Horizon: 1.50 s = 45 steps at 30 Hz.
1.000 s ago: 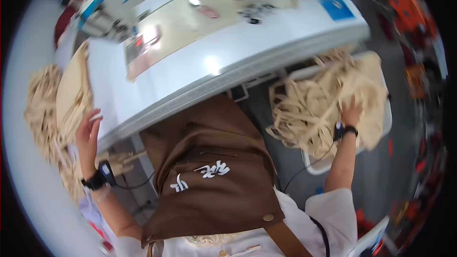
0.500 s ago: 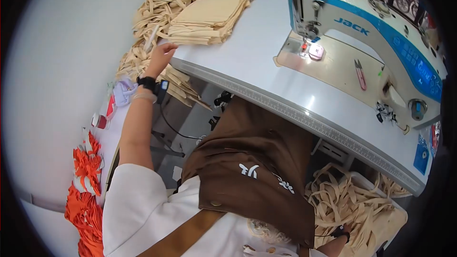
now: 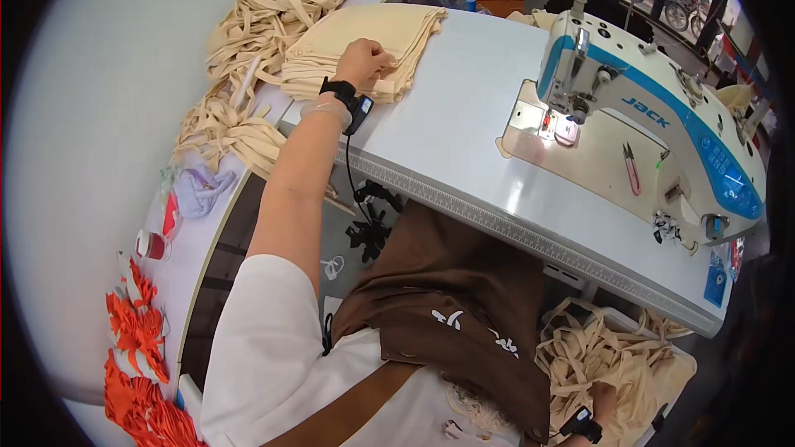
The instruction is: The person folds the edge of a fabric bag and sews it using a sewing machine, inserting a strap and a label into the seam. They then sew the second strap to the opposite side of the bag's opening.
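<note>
My left hand (image 3: 364,62) is over the near part of a stack of folded cream cloth pieces (image 3: 348,25) at the table's far left corner. Its fingers are curled in; whether they pinch a cloth edge is hard to see. Low at the right, my right hand (image 3: 605,399) reaches into a heap of cream fabric straps (image 3: 596,356) beside the table. Its fingers are hidden by shadow and the straps. Both wrists wear black bands with small devices.
A white and blue sewing machine (image 3: 654,108) stands on the table (image 3: 464,99). Thread snips (image 3: 632,170) lie on its bed. Cream straps (image 3: 273,12) are piled at far left. A lilac cloth (image 3: 201,189) and orange fabric (image 3: 137,323) lie along the left side table.
My left hand has moved right, from beside the table corner onto the cloth stack. My right hand stays at the strap heap. The whole view has shifted slightly.
</note>
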### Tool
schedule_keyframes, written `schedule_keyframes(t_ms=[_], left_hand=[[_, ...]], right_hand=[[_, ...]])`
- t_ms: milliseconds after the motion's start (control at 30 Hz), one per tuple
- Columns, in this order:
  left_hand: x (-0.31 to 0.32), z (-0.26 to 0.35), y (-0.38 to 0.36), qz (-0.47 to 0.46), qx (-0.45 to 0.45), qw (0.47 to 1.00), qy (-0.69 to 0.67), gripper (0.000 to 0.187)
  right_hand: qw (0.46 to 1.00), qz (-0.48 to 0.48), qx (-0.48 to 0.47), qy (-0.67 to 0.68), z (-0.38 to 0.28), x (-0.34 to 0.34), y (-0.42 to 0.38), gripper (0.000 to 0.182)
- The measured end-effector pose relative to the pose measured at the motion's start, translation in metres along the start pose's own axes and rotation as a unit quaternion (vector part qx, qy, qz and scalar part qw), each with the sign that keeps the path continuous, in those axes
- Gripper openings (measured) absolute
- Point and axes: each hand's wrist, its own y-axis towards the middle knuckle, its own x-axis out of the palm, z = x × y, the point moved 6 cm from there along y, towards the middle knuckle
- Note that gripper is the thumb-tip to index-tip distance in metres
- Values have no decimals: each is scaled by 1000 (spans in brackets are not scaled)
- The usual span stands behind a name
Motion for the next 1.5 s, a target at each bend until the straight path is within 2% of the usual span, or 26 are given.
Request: schedule_keyframes(t_ms=[67, 167, 200, 233, 300, 367, 433, 500, 533, 633, 733, 833, 933, 1033, 1133, 1233, 1333, 1433, 1500], left_hand=[[-13, -1, -6, 90, 41, 995, -6, 29], [-31, 0, -27, 152, 15, 987, -57, 34], [-33, -3, -32, 177, 43, 982, -47, 32], [-31, -9, -39, 176, 43, 978, -98, 30], [-25, -17, -57, 172, 40, 964, -201, 27], [-24, -11, -69, 179, 89, 970, -139, 19], [-27, -3, -70, 200, 161, 962, -90, 17], [-27, 1, -53, 196, 193, 959, -72, 16], [-27, 2, -42, 196, 208, 956, -62, 16], [-10, -6, -7, 76, 152, 985, 4, 15], [2, -9, 14, -15, 182, 979, 86, 12], [12, -2, 21, 2, 282, 955, 96, 11], [18, -2, 26, 12, 248, 965, 79, 13], [0, -5, 20, 110, 162, 980, -14, 16], [-29, -2, -8, 161, 134, 975, -78, 16], [-27, -14, -44, 125, 95, 962, -223, 13], [-15, -3, -93, 60, 22, 884, -462, 14], [-7, 17, -129, 8, 10, 851, -524, 15], [4, 23, -141, -21, -7, 857, -515, 16]], right_hand=[[995, 20, -84, 47, -60, -19, -16, 33], [979, -3, -192, 73, -174, -38, -42, 25], [969, -5, -225, 104, -221, -41, -56, 22], [957, -9, -255, 134, -267, -42, -72, 20], [914, -52, -387, 115, -364, -41, -105, 19], [880, -86, -458, 92, -431, -24, -116, 18], [841, -65, -537, 24, -483, -4, -122, 16], [791, -46, -610, -13, -534, 8, -132, 13], [785, -53, -618, -6, -554, 13, -135, 13], [768, -75, -636, 13, -597, 28, -145, 12], [769, -90, -632, 19, -618, 38, -150, 13], [784, -124, -607, 13, -623, 47, -141, 14], [808, -160, -567, 7, -628, 53, -131, 15], [813, -148, -563, 15, -640, 57, -122, 17], [798, -132, -581, 89, -654, 65, -108, 20], [794, -172, -553, 185, -682, 77, -99, 28], [789, -233, -499, 272, -709, 93, -91, 35], [767, -249, -488, 335, -725, 102, -100, 36], [757, -255, -489, 351, -729, 103, -110, 35]])
